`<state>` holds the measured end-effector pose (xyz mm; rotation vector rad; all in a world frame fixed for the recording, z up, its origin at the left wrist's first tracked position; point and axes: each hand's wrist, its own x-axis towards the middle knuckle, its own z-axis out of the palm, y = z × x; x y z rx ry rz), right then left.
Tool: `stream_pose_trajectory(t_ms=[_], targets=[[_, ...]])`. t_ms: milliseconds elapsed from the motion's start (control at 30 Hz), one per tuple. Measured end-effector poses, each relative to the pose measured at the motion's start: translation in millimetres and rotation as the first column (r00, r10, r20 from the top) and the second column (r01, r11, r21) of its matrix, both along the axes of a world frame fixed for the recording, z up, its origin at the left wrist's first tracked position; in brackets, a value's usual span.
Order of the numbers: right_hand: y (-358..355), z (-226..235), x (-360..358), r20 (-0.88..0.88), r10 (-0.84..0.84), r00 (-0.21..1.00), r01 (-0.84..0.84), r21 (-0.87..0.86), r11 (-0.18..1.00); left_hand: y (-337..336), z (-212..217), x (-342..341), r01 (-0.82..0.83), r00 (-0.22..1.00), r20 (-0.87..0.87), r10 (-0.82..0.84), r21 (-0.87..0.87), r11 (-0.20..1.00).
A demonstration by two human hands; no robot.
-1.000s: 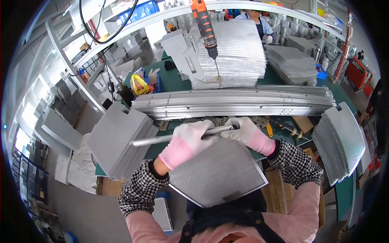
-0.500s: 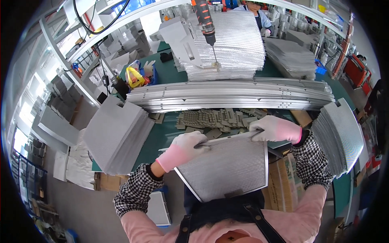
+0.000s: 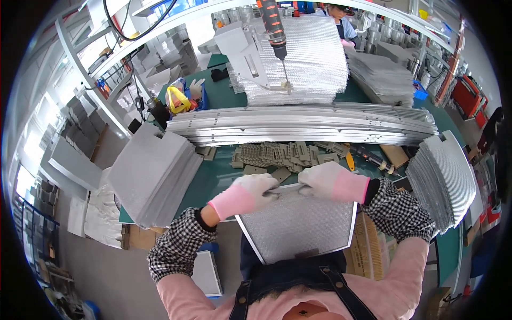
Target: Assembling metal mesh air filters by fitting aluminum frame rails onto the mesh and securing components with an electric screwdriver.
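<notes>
A silver mesh filter panel [image 3: 298,226] in a thin pale metal frame leans against my front at the near table edge. My left hand [image 3: 246,194], in a white and pink glove, is closed on the upper left part of the frame. My right hand [image 3: 335,182], gloved alike, pinches the top edge near its middle, close to my left. Fingertips of both hands are partly hidden. Just beyond lie several grey-beige flat plastic pieces [image 3: 288,156] in a heap.
Long metal profiles [image 3: 304,125] lie across the table behind the plastic pieces. Mesh sheets are stacked at left [image 3: 154,176] and right [image 3: 442,181]. A power screwdriver [image 3: 274,32] hangs above a tall mesh stack. A yellow-handled tool [image 3: 350,160] lies right of the heap; a co-worker [image 3: 344,26] stands beyond.
My right hand has slid left along the panel's top edge, toward my left hand. The panel's top edge now looks more level. The yellow-handled tool has come into view.
</notes>
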<state>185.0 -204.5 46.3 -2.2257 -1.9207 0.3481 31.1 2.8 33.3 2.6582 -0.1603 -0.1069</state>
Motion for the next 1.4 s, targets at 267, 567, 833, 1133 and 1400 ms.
stream_pose_trajectory(t_ms=[267, 567, 833, 1133, 1400], targets=[[39.0, -8.3, -14.3, 0.100, 0.137, 0.986, -0.138, 0.002, 0.990, 10.1, -15.4, -9.1, -0.055, 0.997, -0.056, 0.046, -0.161, 0.985], [37.1, -18.9, -2.6, -0.110, 0.090, 0.990, -0.094, -0.031, 0.995, 39.3, -33.2, -52.9, -0.198, 0.923, 0.308, 0.232, -0.140, 0.970], [31.1, -19.5, 2.7, -0.192, 0.066, 0.979, -0.085, -0.093, 0.992, -24.1, -86.8, -41.2, -0.230, 0.647, 0.330, 0.688, -0.775, 0.589], [28.4, -7.0, -5.0, -0.373, 0.102, 0.922, -0.125, -0.038, 0.991, -40.0, -90.8, -47.0, -0.009, 0.598, 0.245, 0.763, -0.950, 0.312], [40.7, 6.1, 5.0, -0.574, 0.023, 0.819, -0.236, -0.300, 0.924, -42.4, -70.2, -83.1, -0.282, 0.573, 0.094, 0.814, -0.910, 0.304]])
